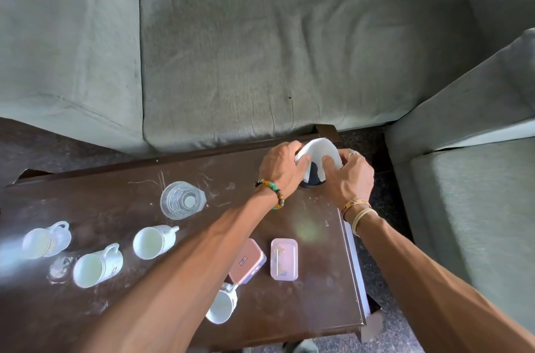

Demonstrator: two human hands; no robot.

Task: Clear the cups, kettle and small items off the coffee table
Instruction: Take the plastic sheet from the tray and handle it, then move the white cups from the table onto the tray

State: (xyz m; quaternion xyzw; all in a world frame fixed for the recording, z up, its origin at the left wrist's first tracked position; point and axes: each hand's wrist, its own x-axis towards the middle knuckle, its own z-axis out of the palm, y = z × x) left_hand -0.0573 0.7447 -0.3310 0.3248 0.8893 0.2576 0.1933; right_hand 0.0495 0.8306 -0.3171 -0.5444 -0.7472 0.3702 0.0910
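Both my hands grip a white kettle (pixel 320 151) with a dark base at the far right corner of the dark wooden coffee table (pixel 121 208). My left hand (pixel 279 169) curls round its left side and my right hand (pixel 348 176) round its right side. Several white cups stand on the table: one at the far left (pixel 46 240), one (pixel 97 266) beside it, one (pixel 153 241) in the middle and one (pixel 221 305) near the front, partly under my left forearm. A clear glass tumbler (pixel 182 200) stands behind them. Two small pink boxes (pixel 249 261) (pixel 284 259) lie near the right edge.
A grey-green sofa (pixel 275 49) runs along the table's far side, and a second sofa seat (pixel 474 208) stands to the right. A narrow strip of dark speckled floor (pixel 385 240) separates the table's right edge from that seat.
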